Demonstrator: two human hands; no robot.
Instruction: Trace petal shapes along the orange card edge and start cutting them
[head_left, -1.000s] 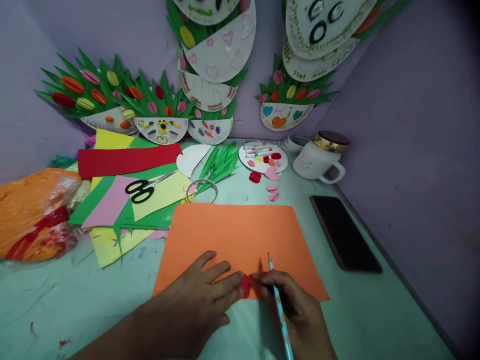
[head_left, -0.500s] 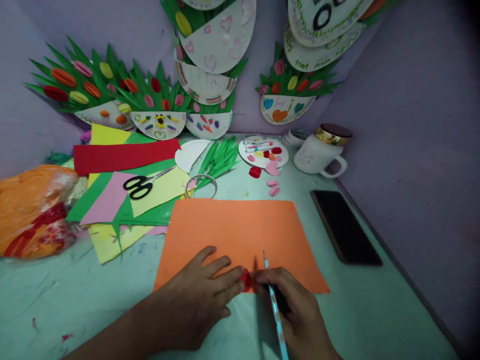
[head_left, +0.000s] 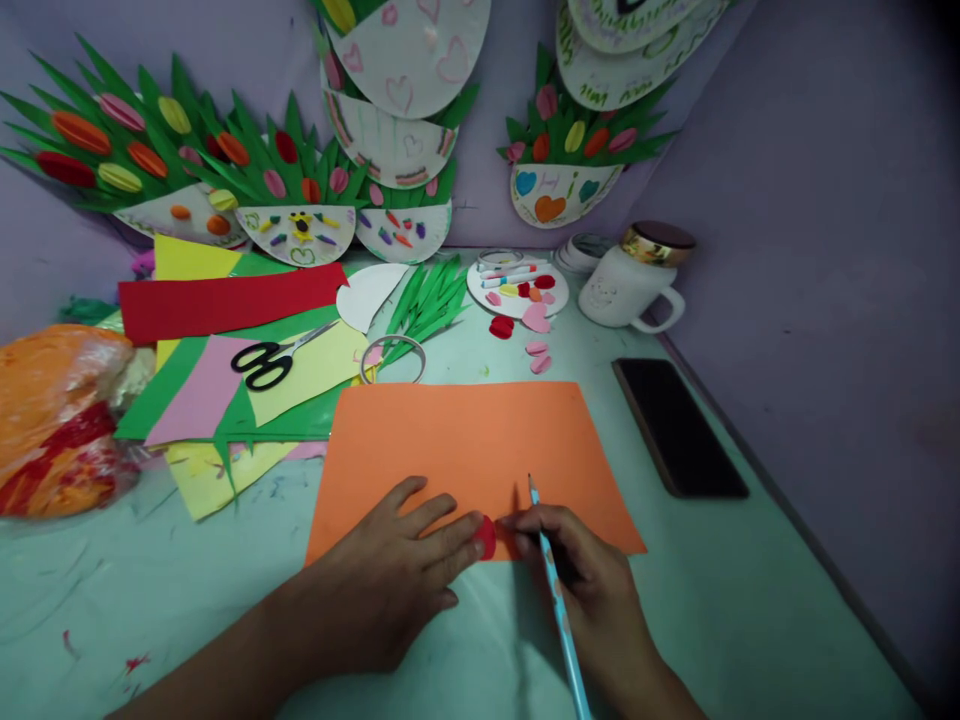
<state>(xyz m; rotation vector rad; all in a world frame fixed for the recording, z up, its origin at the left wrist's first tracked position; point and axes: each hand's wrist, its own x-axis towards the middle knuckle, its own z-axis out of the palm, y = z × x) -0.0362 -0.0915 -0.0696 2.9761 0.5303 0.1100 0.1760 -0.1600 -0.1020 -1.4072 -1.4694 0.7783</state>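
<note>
My left hand [head_left: 401, 575] lies flat with its fingers spread, the fingertips resting on a small red paper piece [head_left: 487, 538]. That piece lies on the near edge of an orange paper sheet [head_left: 450, 440]. To the right, my right hand [head_left: 581, 580] is closed around a light blue pencil [head_left: 557, 600], whose dark point faces up and away over the sheet. The thumb and index fingertips of that hand are close to the right side of the red piece. Whether they touch it I cannot tell.
Black-handled scissors [head_left: 262, 365] lie on coloured paper sheets at the left, near a tape ring [head_left: 367, 360]. Behind are green paper leaves [head_left: 427, 305] and a paper plate [head_left: 480, 290] with petals. A phone [head_left: 679, 430] and a lidded mug [head_left: 619, 290] stand right.
The view has shifted slightly, so the whole scene sits higher and a little further left. Both hands keep nearly the same pose beside the red piece.
</note>
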